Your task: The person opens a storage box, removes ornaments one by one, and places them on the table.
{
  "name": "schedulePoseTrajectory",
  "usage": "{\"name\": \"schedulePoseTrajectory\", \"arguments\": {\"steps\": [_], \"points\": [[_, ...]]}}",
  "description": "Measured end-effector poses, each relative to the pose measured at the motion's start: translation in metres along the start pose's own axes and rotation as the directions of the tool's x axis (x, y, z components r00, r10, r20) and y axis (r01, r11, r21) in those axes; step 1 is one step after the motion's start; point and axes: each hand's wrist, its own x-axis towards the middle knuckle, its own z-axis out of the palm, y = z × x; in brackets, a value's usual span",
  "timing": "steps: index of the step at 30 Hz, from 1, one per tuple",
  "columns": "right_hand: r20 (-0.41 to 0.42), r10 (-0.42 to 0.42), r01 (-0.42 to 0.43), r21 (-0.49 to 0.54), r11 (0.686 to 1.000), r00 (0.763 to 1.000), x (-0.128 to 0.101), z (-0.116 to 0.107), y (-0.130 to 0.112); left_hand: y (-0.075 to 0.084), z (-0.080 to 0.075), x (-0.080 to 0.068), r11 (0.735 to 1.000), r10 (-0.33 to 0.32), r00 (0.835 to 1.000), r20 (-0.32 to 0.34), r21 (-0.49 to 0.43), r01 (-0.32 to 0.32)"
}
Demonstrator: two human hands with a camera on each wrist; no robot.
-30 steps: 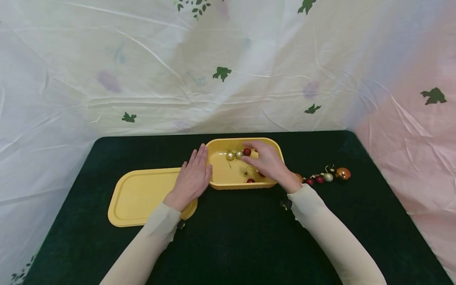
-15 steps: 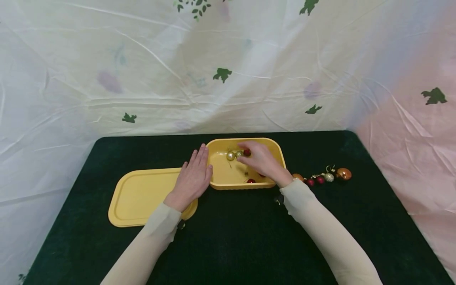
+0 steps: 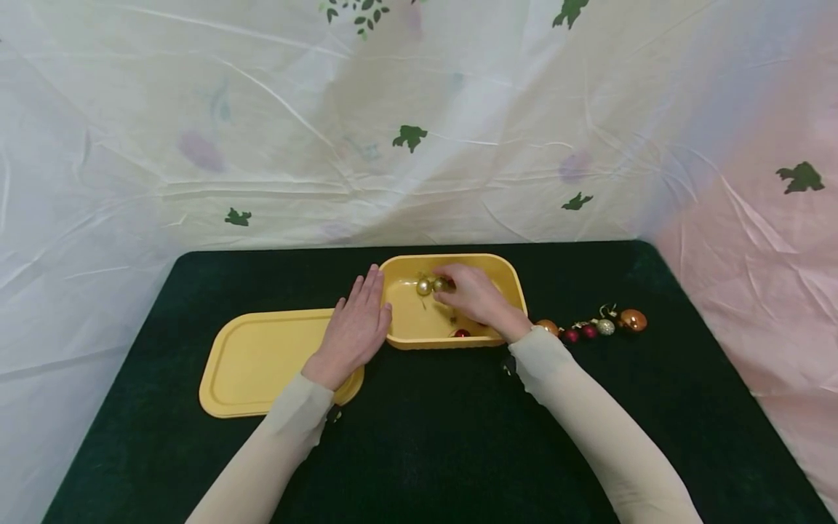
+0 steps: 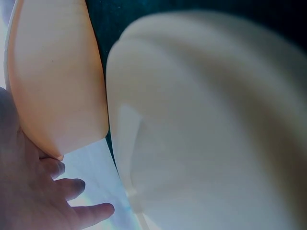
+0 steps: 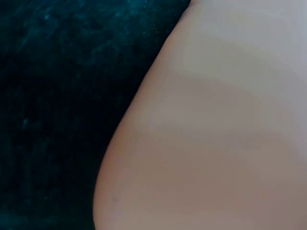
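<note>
A yellow plastic box (image 3: 409, 324) sits at the table's far middle, with a few gold and red Christmas baubles inside. My left hand (image 3: 353, 320) lies with straight fingers along the box's left wall, over the right end of a yellow lid (image 3: 262, 364). In the left wrist view, fingers (image 4: 91, 213) reach along the box wall (image 4: 57, 81). My right hand (image 3: 474, 295) is inside the box, its thumb and fingers curled round a gold bauble (image 3: 440, 284). Left of it lies another gold bauble (image 3: 423, 287); a red bauble (image 3: 461, 332) is near the front wall.
To the right of the box, a row of baubles lies on the dark green tablecloth (image 3: 419, 437): an orange one (image 3: 547, 327), two red ones (image 3: 580, 332), a glittery one (image 3: 605, 327) and a larger orange one (image 3: 633, 320). A patterned curtain (image 3: 458, 182) hangs behind the table.
My right hand has moved a little left inside the box, from round a red bauble to the gold one beside it; its fingers now cover the red one. The left hand stays put.
</note>
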Motion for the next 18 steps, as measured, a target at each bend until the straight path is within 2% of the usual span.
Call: {"name": "schedulePoseTrajectory", "arguments": {"steps": [7,18], "points": [[-0.003,-0.036,0.036,-0.064,0.997,0.999,0.0009,0.0025,-0.003,0.0001,0.0008,0.0,1.0,0.0,1.0,-0.007,0.005,0.0],[-0.001,-0.041,0.04,-0.14,0.989,0.999,0.0014,0.008,-0.0066,0.0025,0.0002,-0.0007,1.0,-0.014,1.0,0.01,0.007,0.014]]}}
